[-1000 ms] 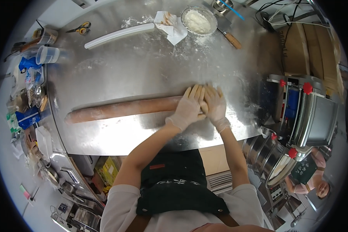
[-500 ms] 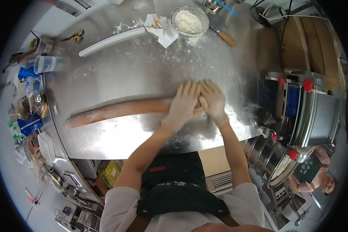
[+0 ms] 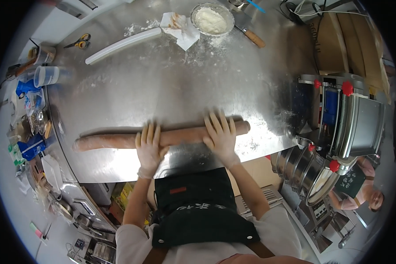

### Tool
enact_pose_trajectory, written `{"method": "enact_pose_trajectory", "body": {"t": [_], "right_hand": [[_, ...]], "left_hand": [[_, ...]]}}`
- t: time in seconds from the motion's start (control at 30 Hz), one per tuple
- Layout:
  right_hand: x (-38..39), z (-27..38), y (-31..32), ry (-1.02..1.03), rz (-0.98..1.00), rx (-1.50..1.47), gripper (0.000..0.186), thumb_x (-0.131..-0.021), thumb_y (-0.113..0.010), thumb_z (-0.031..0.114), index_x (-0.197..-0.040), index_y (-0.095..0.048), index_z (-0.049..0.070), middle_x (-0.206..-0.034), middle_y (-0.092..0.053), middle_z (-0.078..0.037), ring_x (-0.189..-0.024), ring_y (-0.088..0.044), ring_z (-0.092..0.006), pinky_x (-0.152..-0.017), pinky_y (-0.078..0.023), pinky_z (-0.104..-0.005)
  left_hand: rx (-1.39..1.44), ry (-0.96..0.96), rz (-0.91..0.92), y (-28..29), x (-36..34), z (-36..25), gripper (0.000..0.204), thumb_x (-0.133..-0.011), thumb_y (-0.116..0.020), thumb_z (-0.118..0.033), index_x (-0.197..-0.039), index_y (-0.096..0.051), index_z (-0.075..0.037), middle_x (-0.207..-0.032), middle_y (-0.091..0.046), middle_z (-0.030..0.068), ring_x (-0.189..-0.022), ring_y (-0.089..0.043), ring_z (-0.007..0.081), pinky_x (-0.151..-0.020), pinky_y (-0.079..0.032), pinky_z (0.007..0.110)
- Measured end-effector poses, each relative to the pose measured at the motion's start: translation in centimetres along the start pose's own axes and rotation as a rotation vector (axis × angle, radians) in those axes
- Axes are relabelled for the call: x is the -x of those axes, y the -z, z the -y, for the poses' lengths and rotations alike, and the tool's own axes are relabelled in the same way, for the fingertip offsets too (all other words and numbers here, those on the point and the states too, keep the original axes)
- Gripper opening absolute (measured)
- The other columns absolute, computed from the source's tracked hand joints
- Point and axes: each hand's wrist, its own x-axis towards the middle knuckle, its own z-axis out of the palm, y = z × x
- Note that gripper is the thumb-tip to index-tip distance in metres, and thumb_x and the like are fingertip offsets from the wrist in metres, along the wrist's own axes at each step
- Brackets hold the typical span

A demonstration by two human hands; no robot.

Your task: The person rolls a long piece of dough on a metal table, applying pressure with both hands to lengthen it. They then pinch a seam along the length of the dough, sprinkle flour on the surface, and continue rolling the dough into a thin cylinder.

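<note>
A long brown dough log (image 3: 185,137) lies crosswise on the steel table (image 3: 171,92), near its front edge. Both hands wear thin pale gloves. My left hand (image 3: 149,148) rests on the log left of its middle, fingers stretched over the top. Toward the log's right end, my right hand (image 3: 221,135) presses on it with spread fingers. Neither hand wraps round the dough. The log's left part bends slightly toward me, and a light dusting of flour shows on it.
Along the back are a bowl of flour (image 3: 212,19), a wooden-handled tool (image 3: 253,38), crumpled paper (image 3: 180,30), a white strip (image 3: 123,45) and scissors (image 3: 78,42). A roller machine (image 3: 339,123) stands at the right. A clear cup (image 3: 46,76) is at the left edge.
My hands have moved apart from together near the log's right end; the left slid well to the left. The log's middle has shifted toward me, and its right end now shows.
</note>
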Motion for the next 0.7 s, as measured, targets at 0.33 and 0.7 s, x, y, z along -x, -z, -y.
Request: {"method": "enact_pose_trajectory", "body": {"t": [0.33, 0.7], "right_hand": [[-12.2, -4.6, 3.2, -0.12, -0.177, 0.123, 0.052, -0.098, -0.053, 0.037, -0.139, -0.056, 0.006, -0.147, -0.051, -0.018, -0.14, -0.039, -0.0431, -0.115, -0.028, -0.0595], [-0.1, -3.1, 0.1, -0.091, -0.232, 0.014, 0.053, -0.099, -0.046, 0.047, -0.126, -0.069, 0.008, -0.137, -0.063, -0.017, -0.129, -0.056, -0.0379, -0.107, -0.039, -0.0542]], "left_hand": [[-0.028, 0.199, -0.144, 1.8, -11.1, 2.9, 0.057, -0.099, -0.05, -0.039, -0.147, -0.049, -0.009, -0.153, -0.044, 0.0191, -0.141, -0.037, 0.0441, -0.114, -0.029, 0.062], [-0.029, 0.019, -0.055, 0.9, -1.2, 2.8, 0.064, -0.094, -0.051, -0.057, -0.146, -0.055, -0.02, -0.155, -0.046, 0.0167, -0.144, -0.039, 0.0424, -0.113, -0.029, 0.063]]}}
